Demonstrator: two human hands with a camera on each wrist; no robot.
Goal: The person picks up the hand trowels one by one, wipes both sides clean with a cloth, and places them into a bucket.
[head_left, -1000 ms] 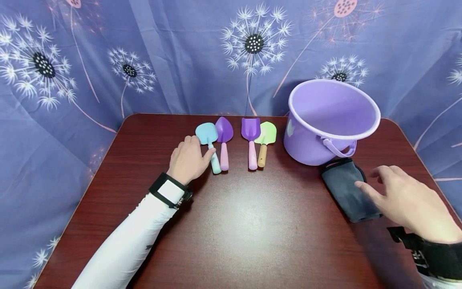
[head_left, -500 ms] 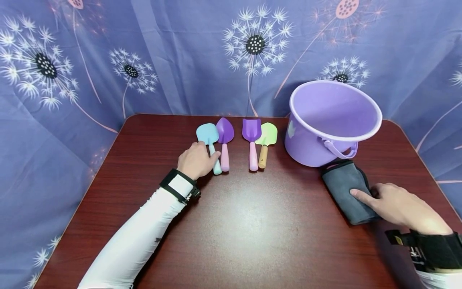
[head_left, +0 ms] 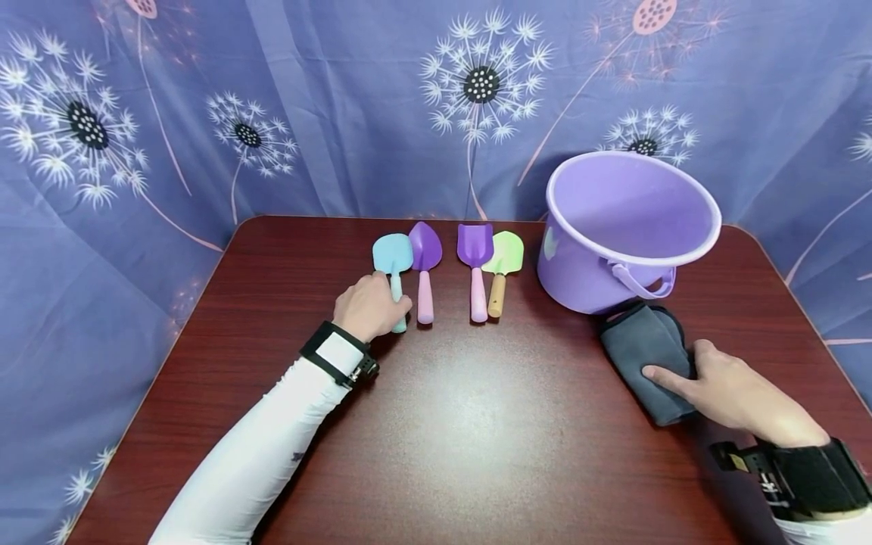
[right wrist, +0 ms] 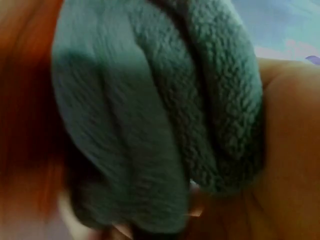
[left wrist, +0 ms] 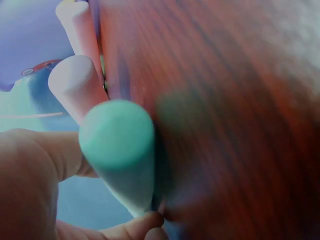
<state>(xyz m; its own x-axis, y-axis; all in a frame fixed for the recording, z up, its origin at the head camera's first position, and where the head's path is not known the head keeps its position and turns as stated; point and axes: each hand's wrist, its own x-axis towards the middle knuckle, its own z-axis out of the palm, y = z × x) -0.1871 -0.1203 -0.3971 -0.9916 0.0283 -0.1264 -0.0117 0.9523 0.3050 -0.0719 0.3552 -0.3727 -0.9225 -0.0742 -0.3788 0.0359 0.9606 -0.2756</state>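
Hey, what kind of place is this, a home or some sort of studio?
Probably a staged recording setup, not a lived-in room: a dandelion-print cloth backdrop hangs behind a bare wooden table, with toy shovels lined up neatly beside a purple bucket.

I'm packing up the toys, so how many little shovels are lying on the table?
4, in a row left of the purple plastic bucket: teal shovel gripped by the left hand, purple pointed shovel, purple square shovel, green wooden-handled shovel.
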